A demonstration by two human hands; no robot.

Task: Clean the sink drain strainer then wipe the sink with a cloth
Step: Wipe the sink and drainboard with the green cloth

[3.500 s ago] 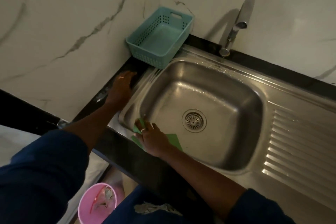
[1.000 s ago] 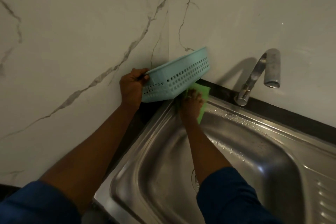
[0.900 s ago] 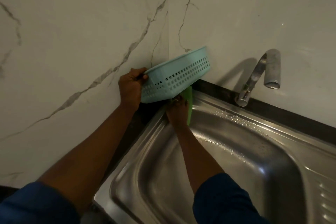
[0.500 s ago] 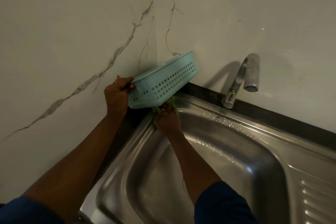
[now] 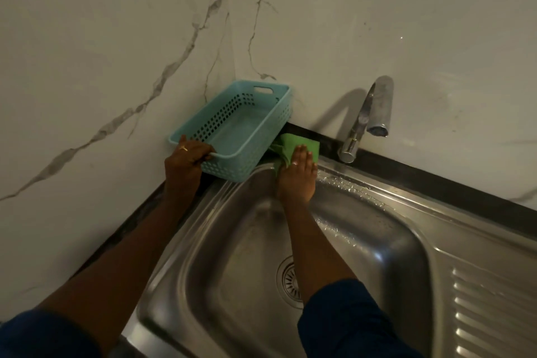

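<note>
Your right hand [image 5: 297, 173] lies flat, fingers together, pressing the green cloth [image 5: 296, 145] onto the back rim of the sink [image 5: 377, 183], at the far-left corner; the cloth spreads ahead of your fingertips, towards the wall, its left edge tucked just under the teal basket [image 5: 235, 128]; your left hand [image 5: 186, 158] is clamped on the basket's near rim, its right end tipped above the cloth; the unwiped rim runs rightwards towards the tap [image 5: 364, 122], so your right hand, already on it, looks best placed; the drain strainer [image 5: 286, 279] sits in the basin floor, partly hidden by your forearm.
</note>
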